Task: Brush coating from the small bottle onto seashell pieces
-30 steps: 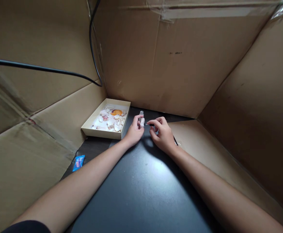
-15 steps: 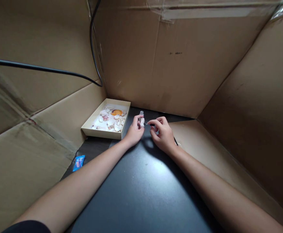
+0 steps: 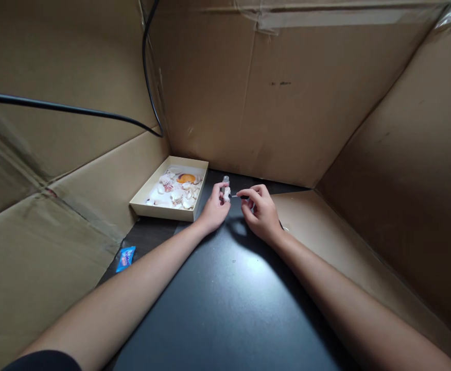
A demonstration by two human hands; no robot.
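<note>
My left hand [image 3: 213, 210] is closed around a small white, ridged piece [image 3: 227, 194] that looks like a spiral shell. Just above it, at the same fingers, shows the top of a small clear bottle [image 3: 226, 180]; I cannot tell whether the hand grips that too. My right hand [image 3: 262, 212] pinches a thin pale-tipped stick [image 3: 233, 196], perhaps a small brush. Its tip points left, close to the white piece; whether they touch is unclear. The right fingers partly hide the stick's dark handle.
A shallow cream box [image 3: 163, 213] of seashells stands to the left, with an orange shell [image 3: 186, 178] in it. A blue wrapped packet [image 3: 125, 259] lies nearer. Cardboard walls [image 3: 287, 118] enclose the dark tabletop [image 3: 218, 309]. A black cable [image 3: 74, 109] hangs at upper left.
My right hand has shifted slightly to the right, drawing the stick a little away from the white piece. My left hand has hardly moved.
</note>
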